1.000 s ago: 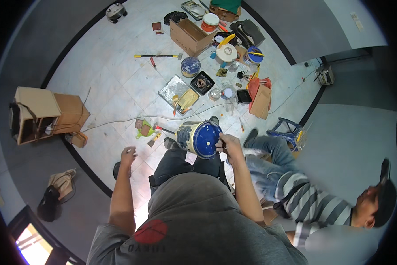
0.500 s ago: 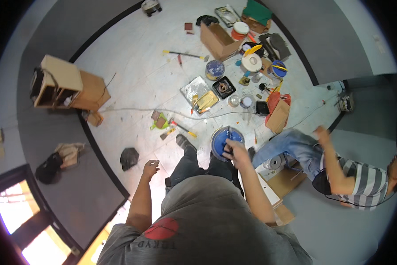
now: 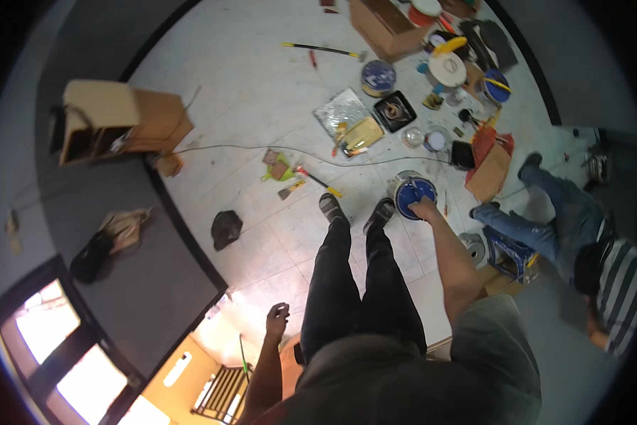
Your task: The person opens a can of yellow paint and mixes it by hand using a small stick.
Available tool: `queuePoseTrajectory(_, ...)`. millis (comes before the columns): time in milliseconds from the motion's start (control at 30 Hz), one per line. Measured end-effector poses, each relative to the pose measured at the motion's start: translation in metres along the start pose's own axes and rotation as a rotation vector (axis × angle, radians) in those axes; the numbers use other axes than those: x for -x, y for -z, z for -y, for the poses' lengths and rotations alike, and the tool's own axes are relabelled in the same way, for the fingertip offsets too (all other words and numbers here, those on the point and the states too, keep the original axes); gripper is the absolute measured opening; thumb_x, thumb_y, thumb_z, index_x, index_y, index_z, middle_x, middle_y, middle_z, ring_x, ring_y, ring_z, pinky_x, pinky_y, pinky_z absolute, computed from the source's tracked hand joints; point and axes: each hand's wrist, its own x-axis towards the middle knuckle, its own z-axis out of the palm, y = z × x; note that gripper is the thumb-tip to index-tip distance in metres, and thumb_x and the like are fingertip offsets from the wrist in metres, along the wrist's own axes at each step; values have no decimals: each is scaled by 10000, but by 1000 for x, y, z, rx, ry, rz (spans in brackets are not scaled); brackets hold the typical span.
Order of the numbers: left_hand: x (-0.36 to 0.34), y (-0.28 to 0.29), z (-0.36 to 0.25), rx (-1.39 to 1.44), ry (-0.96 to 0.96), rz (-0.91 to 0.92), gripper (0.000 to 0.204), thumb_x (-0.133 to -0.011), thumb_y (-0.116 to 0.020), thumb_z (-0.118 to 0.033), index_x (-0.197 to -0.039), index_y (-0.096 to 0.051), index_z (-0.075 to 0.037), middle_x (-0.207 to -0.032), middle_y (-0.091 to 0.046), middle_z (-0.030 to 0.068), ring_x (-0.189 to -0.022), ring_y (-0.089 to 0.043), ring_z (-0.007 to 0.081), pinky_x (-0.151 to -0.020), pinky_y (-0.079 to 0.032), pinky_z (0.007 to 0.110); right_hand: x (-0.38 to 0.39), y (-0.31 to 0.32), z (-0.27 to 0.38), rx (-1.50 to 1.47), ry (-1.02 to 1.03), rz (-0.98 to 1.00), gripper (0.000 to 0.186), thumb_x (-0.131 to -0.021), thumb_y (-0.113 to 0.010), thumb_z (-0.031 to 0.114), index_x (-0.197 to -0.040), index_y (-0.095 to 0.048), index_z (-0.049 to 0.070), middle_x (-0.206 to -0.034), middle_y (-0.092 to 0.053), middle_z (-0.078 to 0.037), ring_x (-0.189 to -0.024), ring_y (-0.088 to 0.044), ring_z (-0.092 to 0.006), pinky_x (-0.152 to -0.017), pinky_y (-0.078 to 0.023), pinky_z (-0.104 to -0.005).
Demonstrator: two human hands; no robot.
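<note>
A bucket with a blue top (image 3: 412,190) stands on the floor just right of my right foot. My right hand (image 3: 424,209) reaches down to its near edge, the fingers bent around it. The hand hides exactly what part it grips. Low on the left, my left hand (image 3: 278,319) hangs in the air beside my leg with nothing in it, its fingers loosely bent and apart. Ahead of my feet lie a yellow-and-red-handled tool (image 3: 320,182), a flat brush (image 3: 290,190) and a green dustpan-like piece (image 3: 277,168).
A foil-lined paint tray (image 3: 341,113), a black tray (image 3: 395,111) and a blue-stained bucket (image 3: 378,76) stand farther ahead. A cable (image 3: 297,150) crosses the floor. At right sits a person in a striped shirt (image 3: 621,297), near a blue stool (image 3: 509,251). A black bag (image 3: 226,230) lies left.
My right arm has stretched down and forward, the hand now at the bucket's near edge. My body has bent, so the bucket appears farther right. The other person's raised arm has come down.
</note>
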Motion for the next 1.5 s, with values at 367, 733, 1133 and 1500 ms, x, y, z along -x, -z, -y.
queuePoseTrajectory(367, -222, -237, -116, -54, -333, 85, 315, -936, -693, -192, -1199, -631, -31, -1081, -691, 96, -985, -667, 194, -833, -542, 326, -174, -136, 3, 440, 133, 59, 644, -863, -672, 411, -1303, -562, -45, -1231, -627, -293, -1211, -576, -417, -1029, -468, -455)
queuePoseTrajectory(733, -388, -416, -97, 37, -240, 302, 607, -895, -747, -242, -1400, -480, -39, -1295, -601, 183, -1113, -652, 271, -895, -537, 367, -207, -225, -13, 114, 429, 79, 455, -904, -706, 308, -1209, -624, -20, -1132, -677, -230, -1105, -632, -378, -965, -489, -433)
queuePoseTrajectory(1133, -419, -448, -79, 83, 18, 295, 692, -946, -649, -176, -1530, -296, -60, -1457, -453, 214, -1283, -528, 293, -1001, -478, 387, -294, -262, -1, 96, 555, -485, 426, -837, -715, 169, -1176, -582, -52, -1146, -629, -258, -1107, -588, -433, -965, -480, -474)
queuePoseTrajectory(1500, -412, -440, -69, 382, 151, 511, 758, -965, -588, -248, -1582, -179, -81, -1552, -339, 193, -1374, -433, 257, -1144, -319, 442, -283, -275, 5, 187, 297, -308, 478, -797, -708, 142, -1210, -547, -37, -1194, -569, -241, -1148, -556, -417, -979, -474, -495)
